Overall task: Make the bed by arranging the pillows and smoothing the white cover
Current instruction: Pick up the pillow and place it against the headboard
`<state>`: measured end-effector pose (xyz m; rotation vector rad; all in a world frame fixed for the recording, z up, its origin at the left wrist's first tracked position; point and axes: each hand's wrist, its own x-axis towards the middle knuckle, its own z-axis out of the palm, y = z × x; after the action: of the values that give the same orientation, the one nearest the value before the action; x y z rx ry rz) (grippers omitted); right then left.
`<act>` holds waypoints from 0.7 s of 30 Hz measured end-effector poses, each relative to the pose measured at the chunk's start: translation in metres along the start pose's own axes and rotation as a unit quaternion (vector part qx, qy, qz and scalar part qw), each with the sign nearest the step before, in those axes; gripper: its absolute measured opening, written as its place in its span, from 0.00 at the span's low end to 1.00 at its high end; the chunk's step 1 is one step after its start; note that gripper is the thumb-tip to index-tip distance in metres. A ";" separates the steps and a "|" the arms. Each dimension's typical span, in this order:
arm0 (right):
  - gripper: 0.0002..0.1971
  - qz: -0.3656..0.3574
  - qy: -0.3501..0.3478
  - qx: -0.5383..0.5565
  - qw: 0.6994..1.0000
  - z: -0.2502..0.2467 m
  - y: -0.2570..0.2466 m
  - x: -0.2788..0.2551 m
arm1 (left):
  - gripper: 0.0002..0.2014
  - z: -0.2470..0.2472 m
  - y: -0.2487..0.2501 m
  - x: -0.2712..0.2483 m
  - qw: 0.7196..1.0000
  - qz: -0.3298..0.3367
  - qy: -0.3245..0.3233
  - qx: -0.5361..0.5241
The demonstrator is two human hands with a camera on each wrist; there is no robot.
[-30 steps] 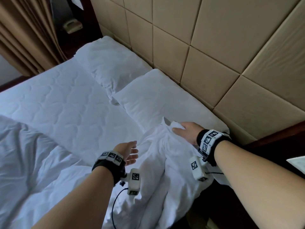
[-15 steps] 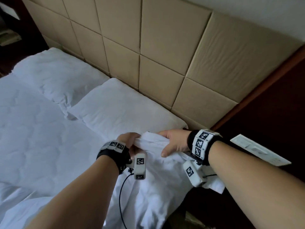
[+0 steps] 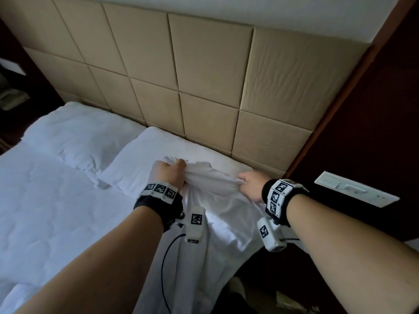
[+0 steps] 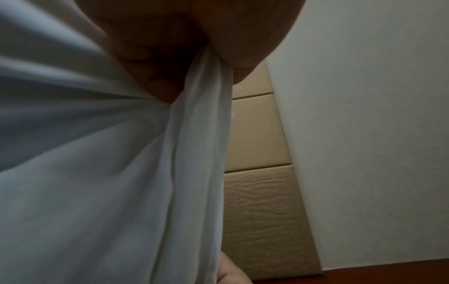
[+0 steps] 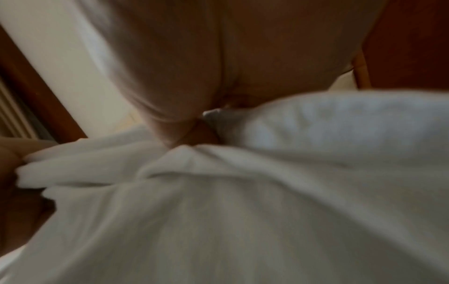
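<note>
Fingers of the left hand (image 3: 169, 175) are bunching the white cover (image 3: 210, 214); the right hand (image 3: 250, 185) is seemingly pinching its edge, beside the near pillow (image 3: 140, 171). Both should be pulling evenly toward the headboard (image 3: 204, 87), keeping the hem taut.

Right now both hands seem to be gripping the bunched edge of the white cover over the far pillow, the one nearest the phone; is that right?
Not quite: the left hand and right hand do grip the bunched edge of the white cover, but over the near pillow, beside the dark wood panel. The far pillow lies untouched. The head view shows this.
</note>
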<state>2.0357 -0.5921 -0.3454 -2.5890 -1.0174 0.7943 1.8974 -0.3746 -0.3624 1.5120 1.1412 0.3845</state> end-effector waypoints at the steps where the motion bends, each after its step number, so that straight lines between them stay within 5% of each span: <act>1: 0.13 -0.008 0.019 0.013 1.000 -0.004 -0.005 0.003 | 0.20 -0.002 0.006 0.003 1.000 0.012 0.004 -0.001; 9: 0.14 0.013 0.094 0.056 0.994 -0.048 -0.007 0.029 | 0.17 0.015 0.059 0.028 0.999 0.027 0.023 -0.014; 21: 0.12 0.064 0.045 0.071 0.994 -0.118 0.074 0.134 | 0.13 0.133 0.098 0.117 0.998 -0.051 -0.032 -0.029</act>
<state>2.2253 -0.5576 -0.3322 -2.5620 -0.7478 0.7431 2.0980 -0.3444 -0.3548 1.4002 1.1427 0.2941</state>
